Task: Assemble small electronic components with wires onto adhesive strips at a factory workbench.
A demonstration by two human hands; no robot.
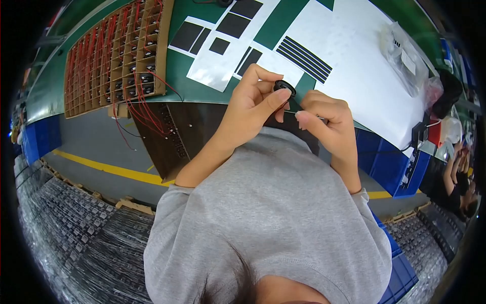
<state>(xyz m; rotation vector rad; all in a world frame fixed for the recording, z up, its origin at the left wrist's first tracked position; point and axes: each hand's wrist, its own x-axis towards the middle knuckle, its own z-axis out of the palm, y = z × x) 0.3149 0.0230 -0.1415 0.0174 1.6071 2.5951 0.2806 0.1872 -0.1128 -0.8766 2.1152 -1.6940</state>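
My left hand (246,109) is closed round the edge of a small round black part (285,87), which looks like a little speaker. Its thumb presses the near side of the rim. Just to the right, my right hand (328,117) is closed in a pinch, thumb against the bent fingers. Whatever lies between those fingertips is too small to make out, though a thin dark line seems to run from there toward the round part. Both hands are held in front of my chest at the near edge of the green table (197,99).
A divided cardboard box (164,48) at the left holds several round black parts, their red wires (147,119) hanging over the edge. White sheets with black adhesive pieces (235,25) and black strips (304,58) cover the table. Clear plastic bags (405,58) lie right. Blue bins (379,157) stand below.
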